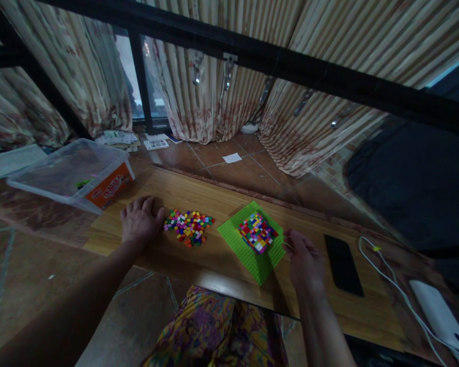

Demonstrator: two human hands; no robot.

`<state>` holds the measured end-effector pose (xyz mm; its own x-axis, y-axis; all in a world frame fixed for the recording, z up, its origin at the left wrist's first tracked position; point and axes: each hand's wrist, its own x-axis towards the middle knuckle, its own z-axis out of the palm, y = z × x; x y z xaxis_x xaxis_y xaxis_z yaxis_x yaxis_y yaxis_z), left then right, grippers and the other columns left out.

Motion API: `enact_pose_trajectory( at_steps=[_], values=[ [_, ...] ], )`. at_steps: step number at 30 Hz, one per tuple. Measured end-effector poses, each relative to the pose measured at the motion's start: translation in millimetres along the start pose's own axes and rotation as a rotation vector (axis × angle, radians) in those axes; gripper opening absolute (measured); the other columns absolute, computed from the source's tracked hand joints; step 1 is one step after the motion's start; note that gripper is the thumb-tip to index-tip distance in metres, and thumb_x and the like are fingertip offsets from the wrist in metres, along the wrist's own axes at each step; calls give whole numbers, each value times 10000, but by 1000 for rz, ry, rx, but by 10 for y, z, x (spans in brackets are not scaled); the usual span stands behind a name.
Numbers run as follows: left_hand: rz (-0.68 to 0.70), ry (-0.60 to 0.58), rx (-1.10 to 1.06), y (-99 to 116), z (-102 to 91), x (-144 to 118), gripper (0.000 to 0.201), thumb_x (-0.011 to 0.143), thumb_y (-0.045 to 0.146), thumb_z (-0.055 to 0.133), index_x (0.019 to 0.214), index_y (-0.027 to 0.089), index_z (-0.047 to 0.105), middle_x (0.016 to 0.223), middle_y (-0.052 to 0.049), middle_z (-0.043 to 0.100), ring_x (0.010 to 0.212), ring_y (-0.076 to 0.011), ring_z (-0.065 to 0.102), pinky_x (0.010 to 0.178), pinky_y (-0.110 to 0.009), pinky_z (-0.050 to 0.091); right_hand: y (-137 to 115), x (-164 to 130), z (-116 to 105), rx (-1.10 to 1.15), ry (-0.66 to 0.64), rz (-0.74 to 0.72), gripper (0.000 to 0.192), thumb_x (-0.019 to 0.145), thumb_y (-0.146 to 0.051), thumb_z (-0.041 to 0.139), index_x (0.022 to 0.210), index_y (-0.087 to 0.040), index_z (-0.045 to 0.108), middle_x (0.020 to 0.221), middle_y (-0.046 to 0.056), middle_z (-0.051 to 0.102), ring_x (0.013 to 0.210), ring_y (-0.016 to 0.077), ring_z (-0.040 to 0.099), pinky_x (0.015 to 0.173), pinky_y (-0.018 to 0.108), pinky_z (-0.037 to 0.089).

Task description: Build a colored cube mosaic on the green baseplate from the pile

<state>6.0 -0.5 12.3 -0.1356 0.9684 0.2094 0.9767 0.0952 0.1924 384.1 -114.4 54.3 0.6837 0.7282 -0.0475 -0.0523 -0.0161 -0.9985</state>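
Note:
A loose pile of small coloured toy bricks [189, 227] lies on the wooden board. My left hand [141, 220] rests palm down just left of that pile, fingers lying on the wood. To the right of the pile is a green studded baseplate [260, 267], turned cornerwise to me. On it stands a block of tightly packed multicoloured bricks [257, 233]. My right hand [306, 257] is at the baseplate's right corner, thumb and fingers closed on its edge. The fingertips there are partly hidden.
A clear plastic bin [72, 173] with an orange label stands at the left end, a few pieces inside. Right of my right hand lie a black phone [343, 265], a white cable [392, 285] and a white power bank [439, 313]. A dark bar [252, 48] crosses above.

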Motion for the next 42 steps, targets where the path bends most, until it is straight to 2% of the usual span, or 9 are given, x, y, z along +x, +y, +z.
enact_pose_trajectory(
  at_steps=[3, 7, 10, 17, 23, 29, 32, 38, 42],
  values=[
    [9, -5, -8, -2, 4, -5, 575, 899, 535, 358, 1331, 191, 519, 1389, -132, 507, 1262, -343, 432, 1042, -493, 317, -18, -323, 251, -101, -115, -43, 256, 728, -429, 733, 820, -190, 723, 808, 37, 728, 728, 162, 644, 682, 283, 494],
    [-3, -5, -27, 1, -1, -15, 561, 899, 519, 373, 1324, 188, 529, 1382, -129, 513, 1248, -338, 438, 1037, -488, 321, 120, -743, 578, -284, -432, -153, 209, 797, -389, 667, 887, -211, 730, 868, 43, 728, 795, 185, 653, 744, 312, 503],
    [-5, -6, -43, 10, -15, -28, 555, 896, 514, 391, 1323, 188, 531, 1369, -129, 520, 1242, -339, 439, 1035, -492, 321, 259, -905, 780, -422, -605, -283, 188, 854, -342, 586, 920, -228, 719, 896, 42, 710, 834, 187, 647, 773, 314, 499],
    [-5, -18, -69, 22, -41, -42, 522, 893, 477, 428, 1320, 198, 537, 1364, -127, 522, 1246, -330, 438, 1036, -492, 320, 450, -842, 1138, -709, -654, -567, 208, 889, -237, 507, 991, -209, 686, 947, 72, 681, 916, 226, 602, 840, 356, 456],
    [-5, -16, -62, 6, -23, -38, 539, 900, 498, 409, 1324, 188, 527, 1373, -125, 519, 1253, -331, 434, 1046, -489, 314, 530, -835, 1263, -827, -657, -612, 169, 884, -205, 524, 956, -216, 676, 954, 75, 649, 909, 232, 575, 815, 341, 434],
    [1, -8, -62, 2, -16, -43, 535, 905, 504, 397, 1316, 191, 533, 1372, -122, 524, 1255, -328, 438, 1047, -489, 313, 543, -848, 1269, -761, -644, -588, 177, 903, -228, 504, 870, -218, 677, 921, 70, 658, 881, 213, 597, 798, 323, 445],
    [0, -2, -60, 1, -16, -41, 539, 902, 503, 401, 1319, 187, 532, 1370, -126, 525, 1257, -328, 439, 1047, -488, 316, 484, -874, 1191, -623, -650, -498, 185, 903, -267, 507, 875, -212, 682, 883, 61, 690, 831, 201, 635, 767, 311, 478],
    [8, 3, -44, -11, -6, -29, 545, 899, 509, 398, 1319, 187, 533, 1369, -124, 527, 1241, -333, 449, 1034, -490, 327, 306, -930, 785, -406, -577, -199, 182, 842, -355, 607, 889, -223, 725, 842, 28, 746, 761, 181, 692, 695, 269, 538],
    [9, 1, -19, -6, -13, -21, 562, 903, 523, 372, 1323, 182, 527, 1380, -125, 520, 1250, -340, 443, 1034, -492, 329, 212, -797, 424, -368, -433, -185, 189, 810, -361, 653, 889, -212, 737, 865, 40, 749, 785, 183, 693, 719, 280, 548]
  ],
)
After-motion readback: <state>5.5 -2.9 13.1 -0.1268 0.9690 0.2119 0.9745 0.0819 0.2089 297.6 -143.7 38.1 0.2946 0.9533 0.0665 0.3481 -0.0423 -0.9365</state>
